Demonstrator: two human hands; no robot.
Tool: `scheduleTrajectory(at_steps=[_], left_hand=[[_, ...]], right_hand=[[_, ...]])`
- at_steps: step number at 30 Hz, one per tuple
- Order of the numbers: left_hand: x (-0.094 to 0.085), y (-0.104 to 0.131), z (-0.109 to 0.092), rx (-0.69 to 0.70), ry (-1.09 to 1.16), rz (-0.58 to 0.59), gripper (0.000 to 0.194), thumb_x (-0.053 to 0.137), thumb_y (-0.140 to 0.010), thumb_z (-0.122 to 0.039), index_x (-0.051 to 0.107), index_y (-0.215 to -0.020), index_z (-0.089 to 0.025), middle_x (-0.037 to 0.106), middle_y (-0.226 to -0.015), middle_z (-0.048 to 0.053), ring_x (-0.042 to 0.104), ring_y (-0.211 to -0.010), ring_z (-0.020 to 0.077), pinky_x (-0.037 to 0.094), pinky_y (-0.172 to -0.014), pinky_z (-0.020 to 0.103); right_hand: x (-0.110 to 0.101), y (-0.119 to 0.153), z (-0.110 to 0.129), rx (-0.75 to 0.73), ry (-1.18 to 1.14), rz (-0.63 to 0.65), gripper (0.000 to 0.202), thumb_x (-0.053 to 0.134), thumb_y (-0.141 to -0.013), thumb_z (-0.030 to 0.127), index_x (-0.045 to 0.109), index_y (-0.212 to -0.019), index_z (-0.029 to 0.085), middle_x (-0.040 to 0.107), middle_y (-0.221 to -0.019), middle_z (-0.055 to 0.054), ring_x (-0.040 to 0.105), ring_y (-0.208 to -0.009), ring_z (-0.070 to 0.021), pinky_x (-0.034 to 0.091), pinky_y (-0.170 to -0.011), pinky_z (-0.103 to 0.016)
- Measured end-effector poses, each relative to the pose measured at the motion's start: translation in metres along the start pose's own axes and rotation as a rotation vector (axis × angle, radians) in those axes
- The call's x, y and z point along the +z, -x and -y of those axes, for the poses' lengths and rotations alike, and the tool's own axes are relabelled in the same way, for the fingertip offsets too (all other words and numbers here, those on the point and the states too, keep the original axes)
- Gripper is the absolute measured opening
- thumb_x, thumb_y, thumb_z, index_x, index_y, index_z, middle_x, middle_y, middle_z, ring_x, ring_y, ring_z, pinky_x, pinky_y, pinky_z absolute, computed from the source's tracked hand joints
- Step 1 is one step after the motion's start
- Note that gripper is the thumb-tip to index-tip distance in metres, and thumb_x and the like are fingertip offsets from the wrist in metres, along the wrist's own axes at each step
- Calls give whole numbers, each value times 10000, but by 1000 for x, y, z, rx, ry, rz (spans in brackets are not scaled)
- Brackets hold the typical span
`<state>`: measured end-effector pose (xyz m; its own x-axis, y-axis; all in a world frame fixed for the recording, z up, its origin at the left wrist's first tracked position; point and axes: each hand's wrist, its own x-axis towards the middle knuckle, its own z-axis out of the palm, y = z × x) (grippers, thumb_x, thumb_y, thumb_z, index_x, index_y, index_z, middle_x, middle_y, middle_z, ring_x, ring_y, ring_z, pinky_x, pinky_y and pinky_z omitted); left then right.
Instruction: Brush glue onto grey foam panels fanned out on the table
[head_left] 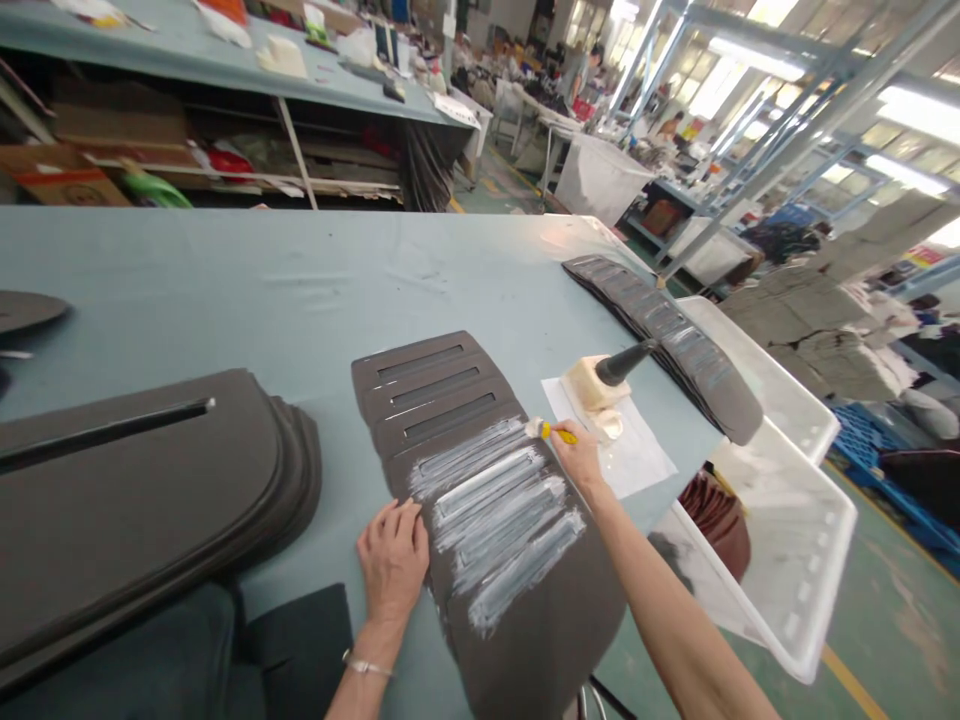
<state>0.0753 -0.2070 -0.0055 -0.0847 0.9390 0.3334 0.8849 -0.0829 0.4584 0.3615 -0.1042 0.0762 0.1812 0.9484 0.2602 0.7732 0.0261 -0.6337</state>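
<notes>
Overlapping dark grey panels [544, 620] with long slots lie fanned out in front of me. White paste [487, 490] is smeared in streaks over several of their slotted strips; the far strips look bare. My right hand [577, 458] is closed around a small brush [544, 430] with a yellow handle, its whitened bristles at the right edge of the panels. My left hand [394, 555] rests with fingers extended along the panels' left edge, holding nothing. Just beyond my right hand, a cream-coloured block-like container [596, 385] with a black cone stands on white paper [645, 465].
At left lies a thick stack of slotted dark panels [150, 480]. Another fanned pile [667, 330] sits along the table's right edge. White plastic bins [810, 590] stand beyond that edge, one holding brownish-red pieces [716, 520]. A second table [225, 55] is across the far side.
</notes>
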Motion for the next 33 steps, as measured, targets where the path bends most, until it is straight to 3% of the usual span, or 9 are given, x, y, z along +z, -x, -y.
scheduleTrajectory(at_steps=[3,7,11,16,19,23,25,28,33], left_hand=[[0,0,0,-8,6,-5,201,472,-859,-214,603,-1012,-213,634,-1079,88,481,-1146,279,325,-928,439],[-2,-2,2,-61,85,1,211,460,-870,-231,592,-1034,-212,604,-1133,89,495,-1134,247,347,-935,408],[-9,8,-1,-119,117,-39,194,468,-871,-249,590,-1011,-195,580,-1151,102,503,-1118,233,361,-934,391],[-15,30,-13,17,65,56,236,493,-856,-250,578,-1072,-208,606,-1151,98,498,-1147,250,316,-981,424],[-15,35,-15,37,30,72,262,507,-848,-264,572,-1096,-208,603,-1173,106,494,-1158,262,305,-982,440],[-15,33,-15,35,24,54,251,507,-844,-270,578,-1077,-209,606,-1167,110,494,-1157,269,299,-980,449],[-15,33,-15,30,16,53,254,505,-842,-271,577,-1078,-209,605,-1166,111,491,-1160,271,296,-981,452],[-14,33,-16,21,7,64,257,498,-842,-272,573,-1079,-206,600,-1167,114,490,-1160,272,302,-980,448],[-11,37,-13,13,17,29,314,500,-840,-291,527,-1128,-166,592,-1153,135,500,-1139,275,318,-977,434]], right_hand=[[-12,-8,-11,0,33,-31,253,512,-787,374,657,-745,170,648,-703,-36,559,-629,-158,414,-604,-264],[-13,13,13,28,-56,-28,254,527,-802,394,662,-822,180,663,-750,-35,577,-658,-159,433,-635,-263],[6,55,57,-55,-198,152,207,538,-830,352,669,-864,195,677,-831,-47,608,-750,-173,460,-699,-273],[40,93,94,-206,-369,344,142,556,-840,275,672,-895,214,681,-873,-31,624,-805,-153,471,-752,-259],[30,78,67,-168,-329,333,156,553,-835,297,676,-878,212,683,-853,-27,623,-767,-154,473,-729,-263],[-13,38,5,47,-154,69,247,537,-810,394,672,-809,187,673,-776,-42,608,-707,-177,476,-676,-283],[-24,31,-4,82,-96,-31,271,525,-808,414,666,-787,185,665,-755,-46,601,-698,-183,473,-671,-288],[-10,51,28,2,-168,14,233,514,-836,367,666,-830,190,668,-805,-52,606,-733,-176,471,-697,-283],[33,105,89,-252,-364,384,156,533,-851,272,674,-896,221,677,-859,-31,621,-791,-149,471,-748,-256]])
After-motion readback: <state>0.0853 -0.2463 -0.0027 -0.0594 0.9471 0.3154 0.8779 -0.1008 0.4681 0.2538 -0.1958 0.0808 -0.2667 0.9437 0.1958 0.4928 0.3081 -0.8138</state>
